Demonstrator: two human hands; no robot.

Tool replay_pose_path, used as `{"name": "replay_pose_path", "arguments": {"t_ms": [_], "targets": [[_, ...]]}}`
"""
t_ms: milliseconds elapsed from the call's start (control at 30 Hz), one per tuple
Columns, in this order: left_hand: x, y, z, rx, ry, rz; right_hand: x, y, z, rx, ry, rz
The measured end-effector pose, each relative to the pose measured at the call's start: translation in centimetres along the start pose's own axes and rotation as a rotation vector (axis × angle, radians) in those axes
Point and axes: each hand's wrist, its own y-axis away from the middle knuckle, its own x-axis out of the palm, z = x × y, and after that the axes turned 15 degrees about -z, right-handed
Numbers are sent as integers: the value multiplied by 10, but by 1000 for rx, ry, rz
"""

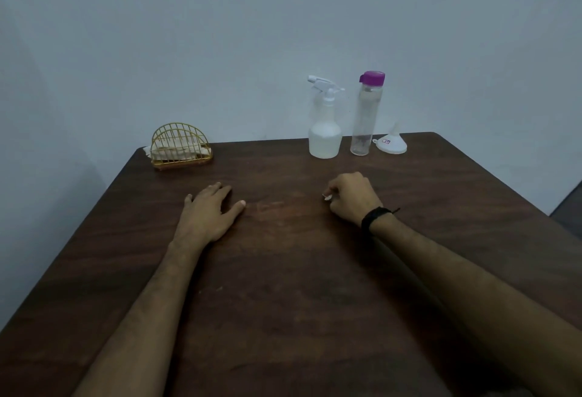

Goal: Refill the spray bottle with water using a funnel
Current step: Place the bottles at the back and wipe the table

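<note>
A dark brown wooden table [283,286] with visible grain and rounded far corners is filling the lower part of the head view. A plain, pale blue-grey wall [220,34] is rising behind it. Dim, even light is falling across the scene. A strip of darker floor [568,210] is showing past the table's right edge.
</note>
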Motion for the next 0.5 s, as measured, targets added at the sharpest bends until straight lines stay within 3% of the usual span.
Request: {"name": "replay_pose_path", "arguments": {"t_ms": [133,200,267,333,400,500], "targets": [[-1,-1,-1,1,-12,9,-1,14,23,-87,-147,148],[-1,-1,-1,-1,-11,13,0,14,29,-45,-296,275],[-2,0,-1,2,-9,9,2,11,30,177,-575,393],[-2,0,-1,4,-9,10,3,8,27,419,-771,384],[-2,0,-1,5,-9,4,7,5,21,381,-613,240],[-1,-1,-1,6,-6,-4,17,5,20,109,-305,32]]}}
